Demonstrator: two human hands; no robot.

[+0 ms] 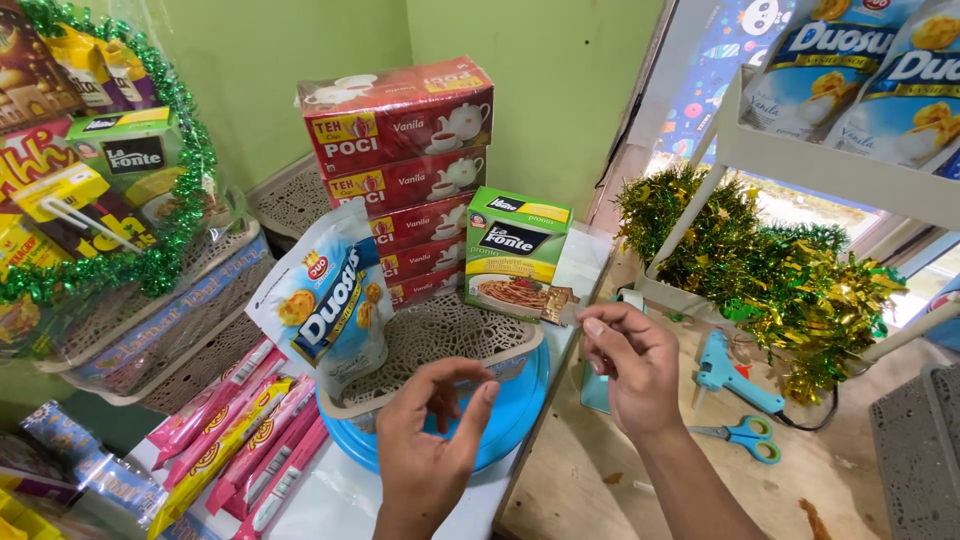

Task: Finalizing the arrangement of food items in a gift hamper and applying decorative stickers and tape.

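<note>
My left hand (430, 440) hovers over the rim of a beige lattice basket (440, 340) that rests on a blue round plate (510, 410); its fingers are curled apart and hold nothing. My right hand (625, 365) pinches a short strip of clear tape (570, 312) beside the lower right corner of a green pasta box (517, 250). The box stands upright in the basket. Behind it rises a stack of red tea boxes (400, 150), and a blue-and-white snack pouch (325, 300) leans at the basket's left.
A blue glue gun (725, 370) and blue scissors (745, 437) lie on the wooden floor at right, near green and gold tinsel (760, 270). Pink and yellow wafer packs (250, 440) lie at the lower left. A wrapped, tinsel-edged hamper (100, 170) stands at left.
</note>
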